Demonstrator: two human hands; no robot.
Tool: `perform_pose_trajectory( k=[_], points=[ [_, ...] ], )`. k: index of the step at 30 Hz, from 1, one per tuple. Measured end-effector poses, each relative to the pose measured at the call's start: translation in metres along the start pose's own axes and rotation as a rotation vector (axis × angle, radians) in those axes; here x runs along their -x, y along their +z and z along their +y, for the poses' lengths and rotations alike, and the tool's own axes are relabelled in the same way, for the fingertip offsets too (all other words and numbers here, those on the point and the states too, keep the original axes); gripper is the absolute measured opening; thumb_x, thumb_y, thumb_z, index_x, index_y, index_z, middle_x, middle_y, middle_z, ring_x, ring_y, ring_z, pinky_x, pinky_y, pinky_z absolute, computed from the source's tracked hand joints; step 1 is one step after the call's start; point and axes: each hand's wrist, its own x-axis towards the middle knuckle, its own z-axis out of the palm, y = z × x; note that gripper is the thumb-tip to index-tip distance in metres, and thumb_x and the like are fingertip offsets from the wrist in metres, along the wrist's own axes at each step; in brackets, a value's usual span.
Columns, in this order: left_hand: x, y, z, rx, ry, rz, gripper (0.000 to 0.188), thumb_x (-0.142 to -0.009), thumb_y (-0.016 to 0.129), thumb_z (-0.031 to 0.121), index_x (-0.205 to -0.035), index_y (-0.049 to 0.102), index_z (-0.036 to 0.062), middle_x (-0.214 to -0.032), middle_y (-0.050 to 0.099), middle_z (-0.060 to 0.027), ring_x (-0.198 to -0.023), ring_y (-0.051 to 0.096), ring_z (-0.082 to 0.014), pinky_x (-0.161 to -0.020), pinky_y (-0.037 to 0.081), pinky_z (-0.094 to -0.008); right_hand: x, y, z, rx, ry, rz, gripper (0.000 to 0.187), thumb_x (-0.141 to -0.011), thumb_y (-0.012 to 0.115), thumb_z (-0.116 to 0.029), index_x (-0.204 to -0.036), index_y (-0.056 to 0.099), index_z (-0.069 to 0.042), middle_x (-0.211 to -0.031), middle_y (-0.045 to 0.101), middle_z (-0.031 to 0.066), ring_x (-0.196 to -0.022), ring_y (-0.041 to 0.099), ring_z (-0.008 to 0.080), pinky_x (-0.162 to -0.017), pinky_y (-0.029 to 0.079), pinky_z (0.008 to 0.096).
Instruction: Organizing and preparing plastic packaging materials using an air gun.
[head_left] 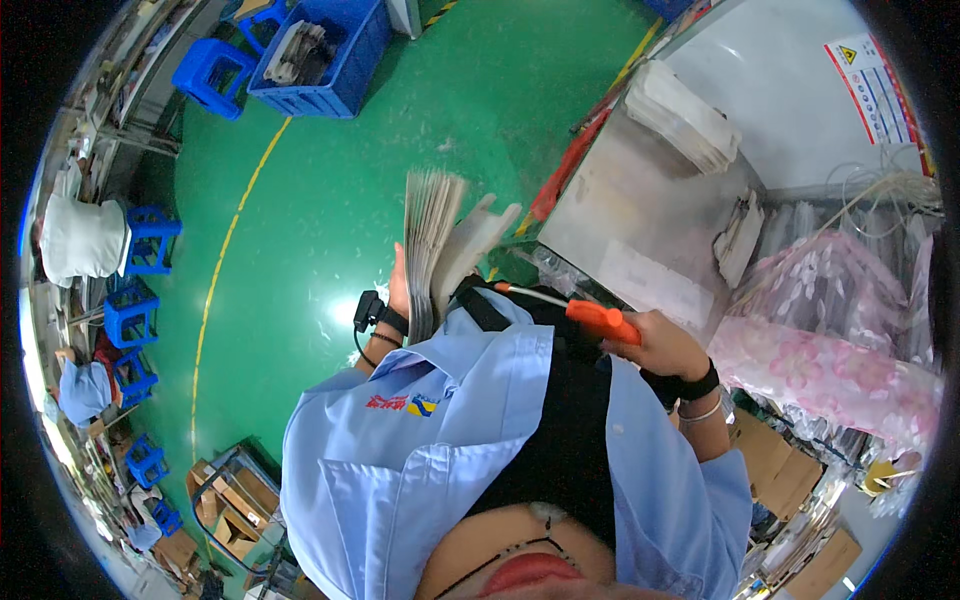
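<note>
My left hand (398, 285) is closed around a thick bundle of thin pale sheets (432, 235), which stands on edge in front of my chest. Only part of this hand shows; the bundle covers most of its fingers. Beside the bundle, a few pale pieces with a forked end (475, 235) lean away to the right. My right hand (668, 345) grips the orange handle of a tool (603, 320) with a thin pale shaft. The shaft points left toward the sheets, its reddish tip apart from the upright bundle. The exact kind of tool cannot be made out.
A metal work surface (610, 225) at the right carries a stack of pale pieces (685, 115) and a smaller pile (738, 240). Pink floral plastic film (810, 370) lies nearer. Far left are a blue crate (335, 75), blue stools (215, 75) and a cart with cardboard (238, 500).
</note>
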Motion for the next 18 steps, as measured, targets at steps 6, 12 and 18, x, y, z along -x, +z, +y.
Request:
perform_pose_trajectory(
  k=[6, 12, 18],
  points=[
    [0.001, 0.012, 0.002, 0.339, -0.086, -0.068, 0.078, -0.095, 0.022, 0.062, -0.136, 0.040, -0.0018, -0.133, 0.050, -0.0191, -0.120, 0.052, -0.0317, -0.105, 0.039, -0.0425, 0.002, 0.005, 0.008, -0.026, -0.001, 0.038, 0.029, -0.085, 0.065, -0.027, -0.101, 0.060, -0.003, -0.078, 0.062, 0.0210, -0.071, 0.060, 0.0383, -0.065, 0.047, 0.0406],
    [0.000, 0.010, 0.002, 0.334, -0.129, -0.103, 0.075, -0.096, 0.022, 0.060, -0.136, 0.040, -0.0010, -0.132, 0.050, -0.0195, -0.120, 0.051, -0.0313, -0.104, 0.040, -0.0442, 0.004, 0.007, 0.008, -0.008, 0.018, 0.031, 0.029, -0.086, 0.064, -0.027, -0.103, 0.059, -0.004, -0.076, 0.062, 0.0187, -0.068, 0.060, 0.0358, -0.064, 0.047, 0.0402],
    [-0.005, -0.007, -0.007, 0.281, -0.104, -0.088, 0.075, -0.096, 0.022, 0.059, -0.137, 0.039, -0.0013, -0.133, 0.049, -0.0198, -0.119, 0.052, -0.0319, -0.104, 0.040, -0.0440, 0.006, 0.009, 0.001, -0.024, 0.064, 0.029, 0.029, -0.084, 0.067, -0.027, -0.102, 0.063, -0.004, -0.070, 0.062, 0.0172, -0.063, 0.060, 0.0325, -0.062, 0.047, 0.0366]
  ],
)
